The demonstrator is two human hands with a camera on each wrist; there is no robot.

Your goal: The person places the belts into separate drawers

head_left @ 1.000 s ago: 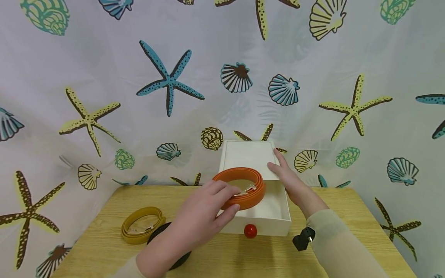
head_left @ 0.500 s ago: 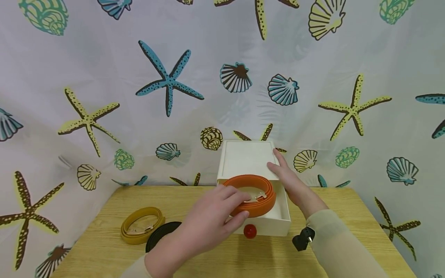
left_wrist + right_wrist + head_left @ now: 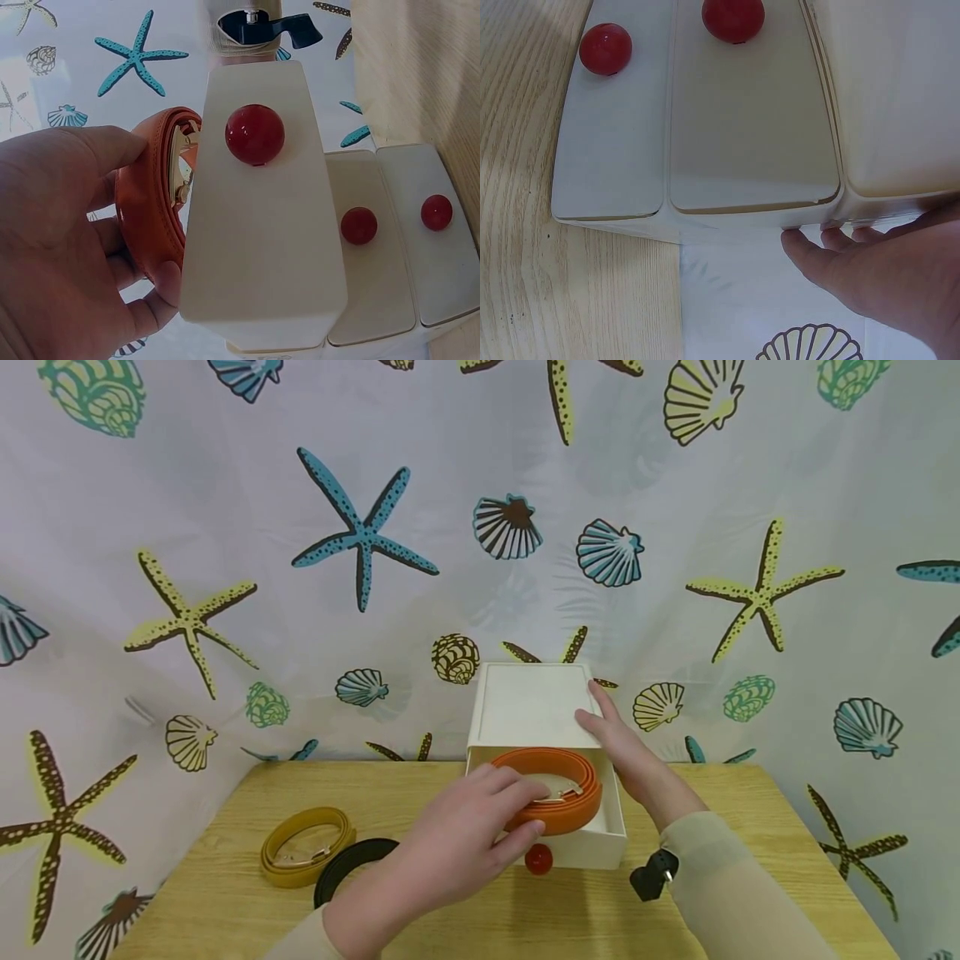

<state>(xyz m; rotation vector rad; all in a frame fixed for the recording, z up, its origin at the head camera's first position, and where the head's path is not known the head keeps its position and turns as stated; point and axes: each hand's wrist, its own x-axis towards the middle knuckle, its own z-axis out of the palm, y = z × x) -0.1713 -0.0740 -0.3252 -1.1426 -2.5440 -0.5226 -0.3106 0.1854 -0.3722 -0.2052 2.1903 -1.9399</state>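
Note:
My left hand [image 3: 468, 839] grips a coiled orange belt [image 3: 577, 814] with a metal buckle, thumb on its near side and fingers at the ring's inner edge. The belt is over the pulled-out top drawer [image 3: 585, 850] of a white drawer cabinet [image 3: 536, 702]; whether it touches the drawer floor I cannot tell. In the left wrist view the belt [image 3: 142, 210] is partly hidden behind the drawer front [image 3: 262, 247] with its red knob [image 3: 255, 135]. My right hand [image 3: 622, 739] rests on the cabinet's right side, extended fingertips touching it in the right wrist view.
A coiled mustard belt [image 3: 273, 867] lies at the left of the wooden table [image 3: 600, 927]. Beside it a black coil [image 3: 330, 877] is partly behind my left forearm. Two closed lower drawers [image 3: 371, 277] have red knobs. A shell-patterned curtain [image 3: 420, 602] hangs behind the cabinet.
My left hand has carried the orange belt rightward and down, from above the drawer's left part to lower over its middle. The right hand has stayed on the cabinet.

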